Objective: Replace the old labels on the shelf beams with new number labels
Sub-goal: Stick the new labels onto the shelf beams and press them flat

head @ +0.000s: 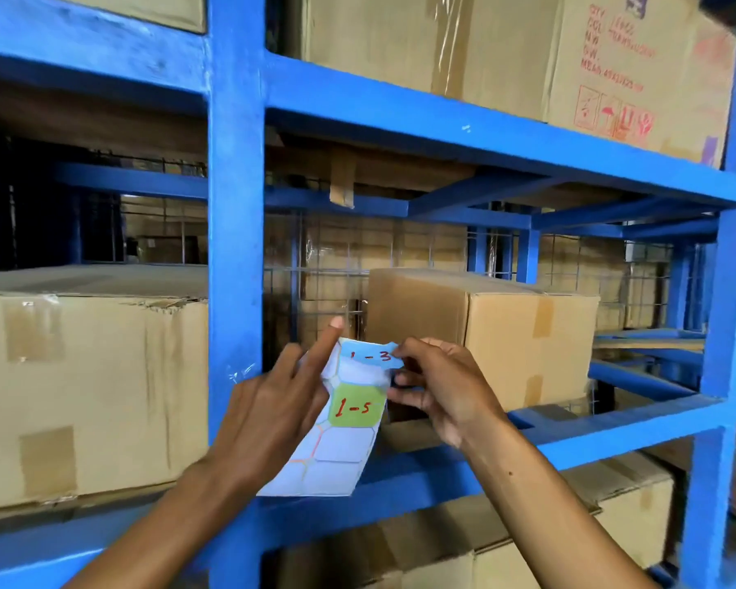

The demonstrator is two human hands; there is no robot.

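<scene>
My left hand [273, 401] holds a white label sheet [328, 457] upright in front of a blue shelf rack, index finger stretched up along its left edge. A green label marked "1-5" [355, 406] is stuck on the sheet. At the sheet's top, a light blue label marked "1-3" [370, 354] is partly lifted off, and my right hand [442, 388] pinches its right end between thumb and fingers. The blue shelf beam [591, 435] runs just below and behind both hands. No old label shows on the beams in view.
A blue upright post [235, 206] stands left of the hands. Cardboard boxes fill the shelves: a large one [81, 384] at left, a smaller one [506, 333] behind my right hand, others above and below. Wire mesh backs the middle shelf.
</scene>
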